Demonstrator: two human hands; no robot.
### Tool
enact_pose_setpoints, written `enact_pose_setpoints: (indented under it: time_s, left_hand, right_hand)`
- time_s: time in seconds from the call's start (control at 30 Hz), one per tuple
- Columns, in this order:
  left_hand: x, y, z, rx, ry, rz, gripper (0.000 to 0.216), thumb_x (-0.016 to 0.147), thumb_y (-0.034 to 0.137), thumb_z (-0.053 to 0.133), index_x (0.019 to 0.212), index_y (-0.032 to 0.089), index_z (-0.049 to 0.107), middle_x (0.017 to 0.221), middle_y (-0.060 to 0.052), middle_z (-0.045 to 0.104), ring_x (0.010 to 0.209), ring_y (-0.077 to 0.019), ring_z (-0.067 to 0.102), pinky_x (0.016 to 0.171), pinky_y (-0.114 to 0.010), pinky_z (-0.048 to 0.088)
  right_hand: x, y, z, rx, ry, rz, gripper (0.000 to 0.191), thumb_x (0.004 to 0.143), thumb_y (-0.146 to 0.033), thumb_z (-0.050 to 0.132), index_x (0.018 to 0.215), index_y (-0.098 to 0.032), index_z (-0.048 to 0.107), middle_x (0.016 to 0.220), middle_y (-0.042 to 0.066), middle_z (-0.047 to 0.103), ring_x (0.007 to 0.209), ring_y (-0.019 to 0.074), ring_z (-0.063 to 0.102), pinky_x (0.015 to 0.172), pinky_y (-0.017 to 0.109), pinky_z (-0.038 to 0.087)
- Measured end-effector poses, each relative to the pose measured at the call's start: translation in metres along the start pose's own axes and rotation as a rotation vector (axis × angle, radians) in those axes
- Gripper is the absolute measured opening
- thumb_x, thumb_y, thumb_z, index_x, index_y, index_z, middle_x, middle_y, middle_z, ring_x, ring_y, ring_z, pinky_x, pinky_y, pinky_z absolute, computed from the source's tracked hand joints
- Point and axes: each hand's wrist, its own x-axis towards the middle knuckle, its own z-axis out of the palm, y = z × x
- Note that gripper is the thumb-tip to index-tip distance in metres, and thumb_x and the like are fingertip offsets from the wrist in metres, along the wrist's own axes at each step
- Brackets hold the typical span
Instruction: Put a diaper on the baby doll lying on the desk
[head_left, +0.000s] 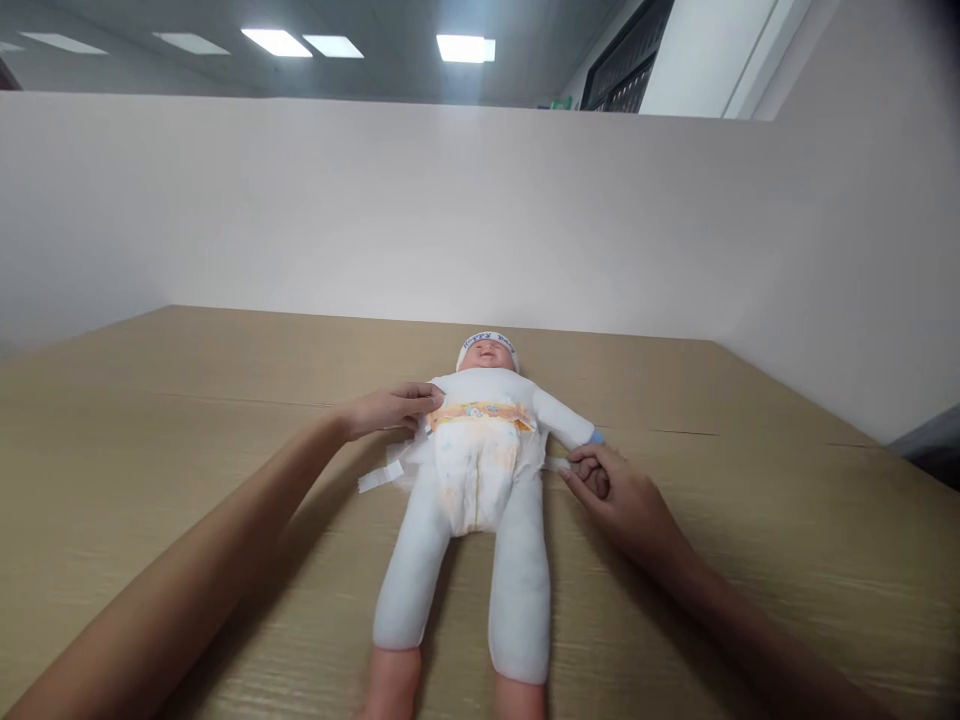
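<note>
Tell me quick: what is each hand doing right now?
Left hand: fingers pressed on the diaper waistband at the doll's side, nothing enclosed.
Right hand: closed, pinching the diaper's side tab.

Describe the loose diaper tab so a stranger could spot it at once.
On the wooden table lies a baby doll in white, face up. At its waist is a diaper with an orange band. The tab is the white strip lying flat below the left hand, unfastened.

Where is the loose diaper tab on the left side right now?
In the head view, the loose diaper tab lies flat on the wooden table, beside the doll, just below the left hand, untouched.
</note>
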Motion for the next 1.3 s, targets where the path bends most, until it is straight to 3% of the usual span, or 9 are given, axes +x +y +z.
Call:
enact_pose_setpoints:
  time_s: [0.1, 0.2, 0.33, 0.47, 0.6, 0.77, 1.0, 1.13, 1.3]
  left_hand:
    - [-0.006, 0.022, 0.011, 0.416, 0.263, -0.001, 0.025, 0.101, 0.046, 0.057, 0.107, 0.023, 0.066, 0.110, -0.005, 0.071, 0.098, -0.0249, 0.064, 0.089, -0.038, 0.051]
    - [-0.010, 0.053, 0.045, 0.764, 0.537, 0.224, 0.025, 0.102, 0.028, 0.044, 0.115, 0.022, 0.064, 0.125, -0.010, 0.071, 0.120, -0.0316, 0.061, 0.101, -0.046, 0.048]
    - [-0.004, 0.088, 0.099, 0.805, 0.379, 0.518, 0.024, 0.108, 0.033, 0.046, 0.118, 0.024, 0.065, 0.128, -0.007, 0.072, 0.124, -0.0289, 0.060, 0.106, -0.046, 0.047]
    - [0.014, 0.089, 0.124, 0.923, 0.261, 0.507, 0.026, 0.109, 0.042, 0.050, 0.111, 0.023, 0.068, 0.117, -0.007, 0.074, 0.120, -0.0303, 0.061, 0.107, -0.050, 0.045]
    - [0.027, 0.071, 0.124, 0.992, 0.254, 0.466, 0.026, 0.107, 0.046, 0.058, 0.104, 0.023, 0.068, 0.116, -0.006, 0.074, 0.117, -0.0304, 0.059, 0.105, -0.050, 0.044]
    - [0.029, 0.064, 0.122, 0.966, 0.276, 0.447, 0.023, 0.102, 0.045, 0.066, 0.105, 0.023, 0.068, 0.119, -0.004, 0.075, 0.118, -0.0304, 0.058, 0.105, -0.049, 0.044]
    - [0.026, 0.066, 0.116, 0.895, 0.286, 0.411, 0.029, 0.097, 0.051, 0.070, 0.106, 0.023, 0.069, 0.111, -0.004, 0.076, 0.118, -0.0308, 0.058, 0.105, -0.048, 0.043]
    - [0.025, 0.064, 0.115, 0.881, 0.265, 0.412, 0.038, 0.092, 0.059, 0.073, 0.109, 0.025, 0.070, 0.115, -0.004, 0.075, 0.119, -0.0320, 0.057, 0.108, -0.050, 0.041]
    - [0.027, 0.063, 0.123, 0.972, 0.269, 0.444, 0.044, 0.088, 0.062, 0.078, 0.109, 0.024, 0.072, 0.122, -0.007, 0.073, 0.119, -0.0347, 0.056, 0.106, -0.052, 0.042]
  right_hand:
    - [0.006, -0.001, 0.004, -0.031, 0.037, 0.051, 0.032, 0.098, -0.057, 0.064, 0.099, -0.025, 0.069, 0.075, 0.001, 0.066, 0.074, 0.0242, 0.063, 0.077, 0.038, 0.045]
    - [0.013, -0.007, 0.012, -0.067, 0.088, 0.108, 0.029, 0.095, -0.055, 0.070, 0.092, -0.026, 0.069, 0.063, -0.002, 0.061, 0.071, 0.0243, 0.062, 0.077, 0.038, 0.042]
    - [0.016, -0.014, 0.013, -0.045, 0.047, 0.186, 0.026, 0.089, -0.050, 0.076, 0.091, -0.026, 0.067, 0.064, -0.003, 0.063, 0.072, 0.0242, 0.065, 0.073, 0.036, 0.040]
    - [0.018, -0.016, 0.006, -0.018, -0.031, 0.231, 0.028, 0.088, -0.051, 0.077, 0.095, -0.026, 0.067, 0.066, -0.003, 0.066, 0.075, 0.0244, 0.066, 0.074, 0.035, 0.039]
    - [0.021, -0.014, 0.002, -0.003, -0.123, 0.260, 0.028, 0.087, -0.052, 0.075, 0.095, -0.026, 0.067, 0.068, -0.002, 0.067, 0.073, 0.0230, 0.064, 0.073, 0.034, 0.038]
    - [0.021, -0.011, 0.007, 0.081, -0.226, 0.330, 0.039, 0.079, -0.059, 0.079, 0.076, -0.025, 0.060, 0.063, -0.002, 0.064, 0.062, 0.0185, 0.056, 0.061, 0.031, 0.031]
    - [0.024, 0.005, -0.012, 0.387, -0.245, 0.249, 0.040, 0.082, -0.060, 0.065, 0.066, -0.026, 0.052, 0.056, -0.006, 0.043, 0.058, 0.0157, 0.041, 0.060, 0.031, 0.030]
    - [0.030, 0.008, -0.028, 0.481, -0.288, 0.228, 0.048, 0.082, -0.064, 0.064, 0.059, -0.026, 0.045, 0.054, -0.005, 0.042, 0.057, 0.0153, 0.040, 0.060, 0.032, 0.034]
    - [0.030, -0.001, -0.022, 0.497, -0.246, 0.197, 0.052, 0.083, -0.072, 0.060, 0.061, -0.027, 0.049, 0.052, -0.004, 0.043, 0.054, 0.0159, 0.039, 0.057, 0.032, 0.034]
